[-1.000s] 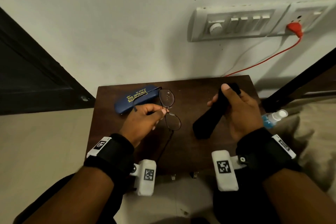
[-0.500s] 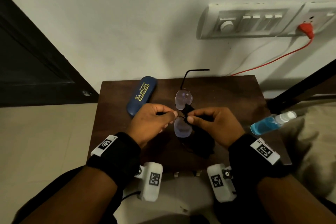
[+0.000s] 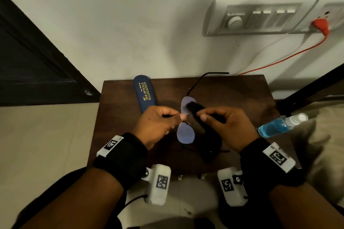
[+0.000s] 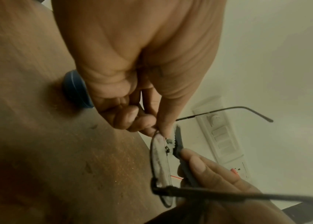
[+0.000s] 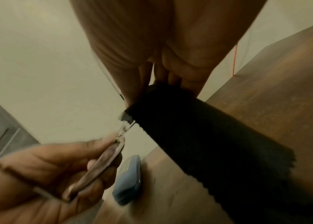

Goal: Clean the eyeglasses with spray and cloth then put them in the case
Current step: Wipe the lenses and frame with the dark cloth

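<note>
Dark wooden table [image 3: 232, 98] against a pale wall; blue case [image 3: 144, 92] lies closed at its far left. Eyeglasses [image 3: 185, 134], held above the table, run near-to-far, temples rightward. Left hand [image 3: 158, 122] pinches the bridge; right hand [image 3: 227, 124], nearer the far lens, pinches the black cloth [image 3: 208, 143] onto it.

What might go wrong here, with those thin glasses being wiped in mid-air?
The left hand pinches the thin wire-framed eyeglasses only at the bridge, so the right hand rubbing the black cloth on a lens might bend them. The blue-liquid spray bottle lies at the brown table edge; an elbow could knock it off.
</note>
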